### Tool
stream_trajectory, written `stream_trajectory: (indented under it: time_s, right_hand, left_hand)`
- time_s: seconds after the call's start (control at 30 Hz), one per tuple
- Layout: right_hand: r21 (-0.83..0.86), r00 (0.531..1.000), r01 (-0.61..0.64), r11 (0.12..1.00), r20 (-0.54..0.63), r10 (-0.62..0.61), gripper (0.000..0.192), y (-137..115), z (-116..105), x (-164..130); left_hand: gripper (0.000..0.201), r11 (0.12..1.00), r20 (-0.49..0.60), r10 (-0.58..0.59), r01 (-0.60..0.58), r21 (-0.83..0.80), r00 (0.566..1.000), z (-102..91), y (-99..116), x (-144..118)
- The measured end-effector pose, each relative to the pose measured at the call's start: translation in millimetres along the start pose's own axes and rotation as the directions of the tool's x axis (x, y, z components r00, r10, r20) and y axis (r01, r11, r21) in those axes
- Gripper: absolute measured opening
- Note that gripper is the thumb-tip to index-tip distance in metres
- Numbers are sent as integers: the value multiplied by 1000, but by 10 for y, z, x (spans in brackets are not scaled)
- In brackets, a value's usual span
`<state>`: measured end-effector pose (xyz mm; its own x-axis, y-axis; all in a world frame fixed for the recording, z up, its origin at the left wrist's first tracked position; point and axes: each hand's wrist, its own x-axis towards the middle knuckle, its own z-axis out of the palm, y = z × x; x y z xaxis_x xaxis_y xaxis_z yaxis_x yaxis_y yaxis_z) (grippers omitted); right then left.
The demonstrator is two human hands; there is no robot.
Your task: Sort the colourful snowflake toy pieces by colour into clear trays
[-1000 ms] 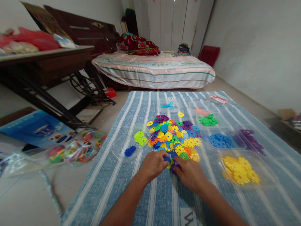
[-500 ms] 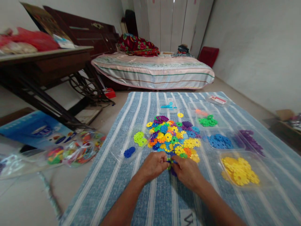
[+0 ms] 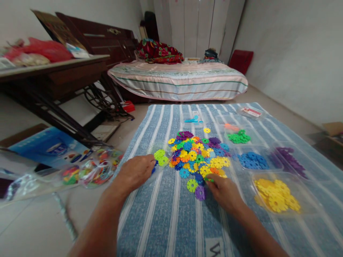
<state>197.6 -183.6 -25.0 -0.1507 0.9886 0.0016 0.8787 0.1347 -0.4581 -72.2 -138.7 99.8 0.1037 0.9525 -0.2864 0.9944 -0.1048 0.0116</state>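
Note:
A heap of colourful plastic snowflake discs (image 3: 192,156) lies on the striped cloth. My left hand (image 3: 138,173) is over the clear tray at the left, its fingers pinched with a dark blue snowflake disc (image 3: 156,162) at the tips; the hand partly hides the dark blue discs below it. Lime green discs (image 3: 160,157) lie in that same tray. At the heap's near right edge, my right hand (image 3: 225,192) has its thumb and fingers closed on a green snowflake disc (image 3: 209,180). Just left of it lie a loose lime disc (image 3: 192,185) and a purple disc (image 3: 200,193).
Clear trays at the right hold yellow discs (image 3: 277,196), blue discs (image 3: 253,160), purple discs (image 3: 291,162), green discs (image 3: 239,137) and orange discs (image 3: 231,126). Farther back, another holds light blue discs (image 3: 193,120). A bed (image 3: 177,80) and sewing-machine table (image 3: 53,67) stand beyond.
My hands were together in front of the heap and have parted. The left moved left to the tray; the right shifted slightly right onto the green disc. The lime and purple discs are now uncovered.

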Motion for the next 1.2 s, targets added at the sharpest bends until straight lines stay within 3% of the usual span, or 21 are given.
stream_trajectory:
  time_s: [0.1, 0.27, 0.37, 0.43, 0.5, 0.57, 0.67, 0.73, 0.93, 1.2]
  right_hand:
    - [-57, 999, -14, 998, 40, 17, 29, 11, -7, 6]
    - [-153, 997, -11, 988, 73, 22, 31, -43, -26, 11]
    - [-190, 995, 16, 982, 99, 3, 33, -134, -55, 27]
    - [-228, 991, 37, 973, 133, -6, 34, -209, -75, 52]
    - [-278, 987, 47, 959, 163, -1, 33, -278, -83, 85]
    - [-314, 986, 60, 948, 166, -7, 32, -324, -69, 116]
    - [-326, 990, 86, 942, 137, -43, 28, -337, -14, 135]
    - [-320, 991, 97, 943, 121, -60, 27, -318, 25, 127]
    - [-277, 989, 140, 951, 78, -123, 27, -225, 81, 76]
    - [-134, 981, 181, 974, -42, -188, 35, -122, 162, 27]
  left_hand:
    - [26, 991, 138, -10, -9, 136, 990, 10, -51, 127]
    - [18, 976, 214, -52, 4, 219, 975, 54, 14, 256]
    - [22, 968, 197, -109, 59, 245, 974, 34, 22, 275]
    - [25, 963, 115, -133, 101, 252, 984, 3, 28, 242]
    - [27, 975, 15, -93, 88, 205, 996, -20, 67, 167]
    - [29, 996, -54, 17, -12, 87, 998, -4, 156, 68]
    - [27, 971, -84, 194, -203, -127, 977, 136, 363, -49]
    - [24, 950, -66, 241, -249, -188, 968, 294, 510, -74]
    - [21, 924, -58, 241, -248, -290, 969, 716, 759, -2]
    - [29, 836, -141, 255, -291, -465, 957, 865, 833, 74]
